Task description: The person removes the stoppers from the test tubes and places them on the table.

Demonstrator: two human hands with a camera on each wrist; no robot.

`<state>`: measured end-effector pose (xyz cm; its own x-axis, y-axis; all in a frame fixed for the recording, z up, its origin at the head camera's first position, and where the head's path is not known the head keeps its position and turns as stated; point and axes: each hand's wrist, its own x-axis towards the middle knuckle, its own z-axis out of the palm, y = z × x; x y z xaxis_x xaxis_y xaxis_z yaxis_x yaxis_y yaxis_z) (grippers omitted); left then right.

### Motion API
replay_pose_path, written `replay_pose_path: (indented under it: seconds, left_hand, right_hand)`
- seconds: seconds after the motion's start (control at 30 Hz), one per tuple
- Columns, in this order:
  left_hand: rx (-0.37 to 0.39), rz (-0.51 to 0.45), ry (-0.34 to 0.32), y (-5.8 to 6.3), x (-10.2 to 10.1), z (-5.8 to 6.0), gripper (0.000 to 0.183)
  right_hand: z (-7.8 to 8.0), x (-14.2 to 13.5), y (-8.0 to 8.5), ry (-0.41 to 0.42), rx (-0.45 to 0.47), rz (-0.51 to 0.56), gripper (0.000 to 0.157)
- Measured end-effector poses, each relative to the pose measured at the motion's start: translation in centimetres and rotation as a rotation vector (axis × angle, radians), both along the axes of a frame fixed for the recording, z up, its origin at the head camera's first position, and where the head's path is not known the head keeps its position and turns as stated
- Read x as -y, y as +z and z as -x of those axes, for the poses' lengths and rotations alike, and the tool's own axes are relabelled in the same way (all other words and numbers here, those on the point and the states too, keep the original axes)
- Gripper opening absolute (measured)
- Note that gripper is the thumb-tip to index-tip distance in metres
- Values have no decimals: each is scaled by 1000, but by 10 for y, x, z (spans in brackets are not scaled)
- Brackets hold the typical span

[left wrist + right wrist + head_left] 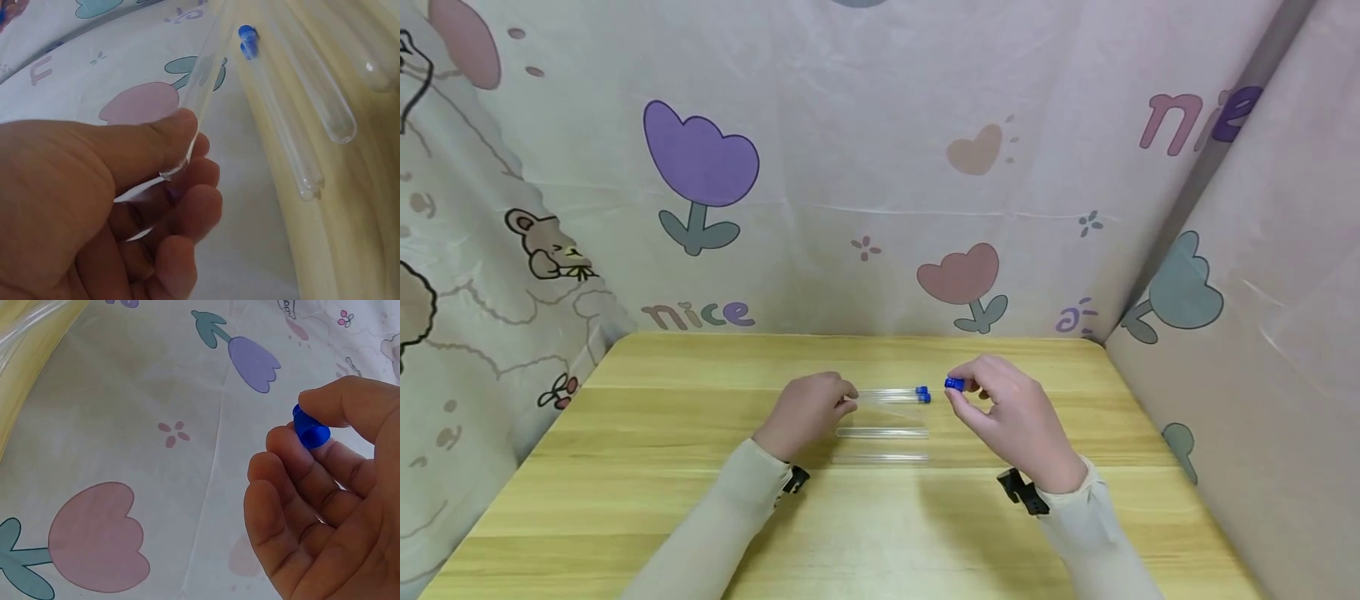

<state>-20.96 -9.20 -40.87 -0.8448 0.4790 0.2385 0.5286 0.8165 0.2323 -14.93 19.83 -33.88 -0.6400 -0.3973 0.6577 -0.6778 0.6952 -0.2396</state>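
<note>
My left hand [808, 412] pinches a clear test tube [205, 69] near its rounded end, between thumb and fingers. The tube is raised and points toward the right hand. Between the thumb and fingertips of my right hand [1011, 412] is a small blue stopper [311, 430], its hollow end showing in the right wrist view. The stopper is apart from the tube. Two test tubes with blue stoppers [922, 394] lie side by side on the table just beyond. Nearer to me lie an unstoppered test tube [883, 433] and another unstoppered tube [883, 457], parallel to each other.
The wood-grain table [880, 542] ends at a patterned curtain [835, 167] at the back. More printed curtain [1262, 375] hangs along the right side, and similar cloth [482, 317] borders the left. Each wrist wears a black strap mount.
</note>
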Motion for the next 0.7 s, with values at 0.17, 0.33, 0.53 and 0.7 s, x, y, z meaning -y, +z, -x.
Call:
replay_pose_path:
  seconds: [0.17,0.33,0.53,0.7]
  left_hand:
    - [45,11,28,-6,-2,2,10]
    - [32,12,-3,-12,-2,2,10]
    - [39,17,-21,-24,0,0,14]
    - [30,23,-23,-29,-1,0,2]
  right_hand:
    - [-1,0,0,28,-19,-1,13]
    - [-2,0,0,47,-15,3,14]
    - [-1,1,-1,64,-9,-8,14]
    - [-1,1,-2,49,-4,-19,15]
